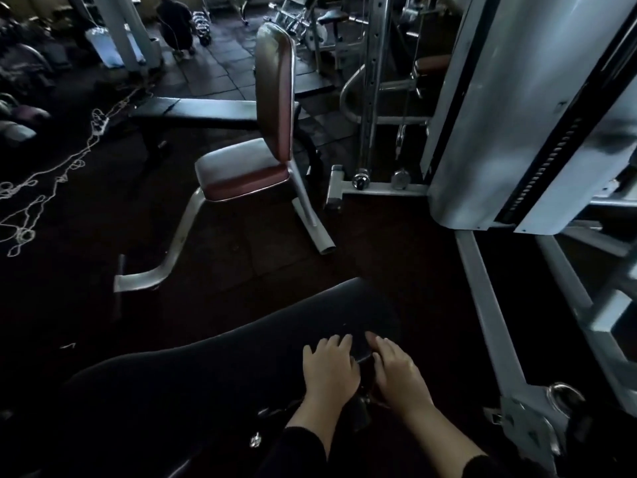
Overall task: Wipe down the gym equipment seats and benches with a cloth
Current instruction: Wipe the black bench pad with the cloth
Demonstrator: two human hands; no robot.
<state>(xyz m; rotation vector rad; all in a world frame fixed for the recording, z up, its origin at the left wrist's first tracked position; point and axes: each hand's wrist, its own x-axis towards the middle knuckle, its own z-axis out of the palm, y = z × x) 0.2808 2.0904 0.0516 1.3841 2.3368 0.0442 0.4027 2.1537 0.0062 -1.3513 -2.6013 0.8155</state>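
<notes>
Apparently both hands press flat on a dark pad [241, 367]; left hand [329, 369] and right hand [396, 369] lie open with straight fingers; no cloth is discernible; wipe in overlapping strokes, then cross to the red seat [241, 170].

The room is dim and underexposed — the floor [86, 305] and the lower left sink into near black, with little detail in the dark bench pad [206, 367]. Cold bluish light falls from the upper part of the view, leaving a soft sheen on the white machine column [482, 115] and on the seat [238, 163] of the upright chair. The two hands [362, 370] are the brightest warm patch. Wide-angle distortion bends the frames at the right edge — the far background is soft and smeared.
</notes>
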